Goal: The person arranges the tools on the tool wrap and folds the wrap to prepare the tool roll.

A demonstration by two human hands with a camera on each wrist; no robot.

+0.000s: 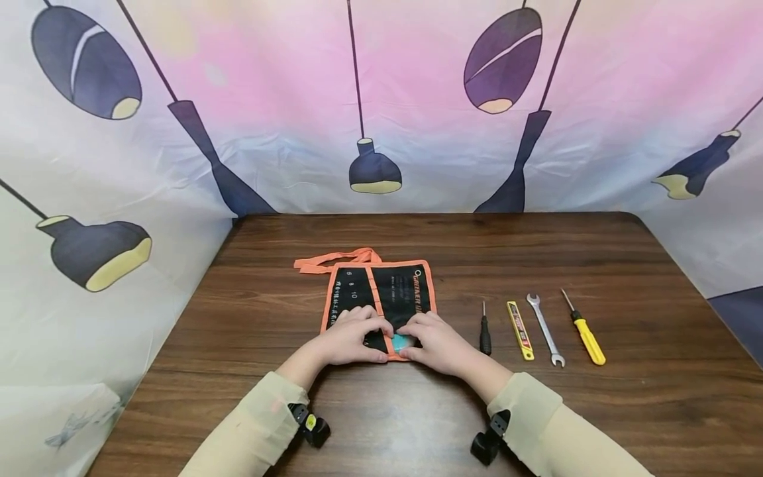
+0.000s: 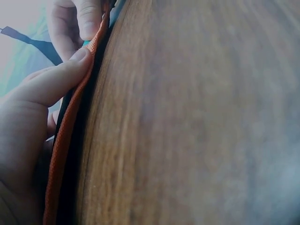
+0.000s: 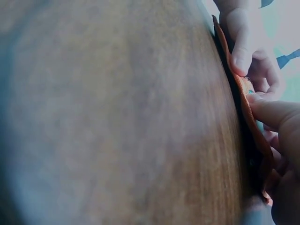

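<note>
A black fabric tool pouch (image 1: 402, 291) with orange trim lies spread on the table. My left hand (image 1: 356, 336) rests on its lower part, the thumb at the near orange edge and the fingers curled over the fabric. At the pouch's lower right, a small teal object (image 1: 401, 342) shows between the hands; its kind is mostly hidden. My right hand (image 1: 438, 343) has thumb and fingers curled about this teal object. In the left wrist view the left thumb (image 2: 77, 63) presses the orange trim. From the right wrist, the right thumb (image 3: 267, 108) touches the trim beside a speck of teal.
Right of the pouch lie a black screwdriver (image 1: 485, 334), a flat yellow packaged item (image 1: 520, 330), a double open-ended wrench (image 1: 545, 329) and a yellow-handled screwdriver (image 1: 587, 338). Orange ties (image 1: 334, 259) trail from the pouch's far side. A printed curtain (image 1: 298, 159) hangs behind the wooden table (image 1: 626, 265).
</note>
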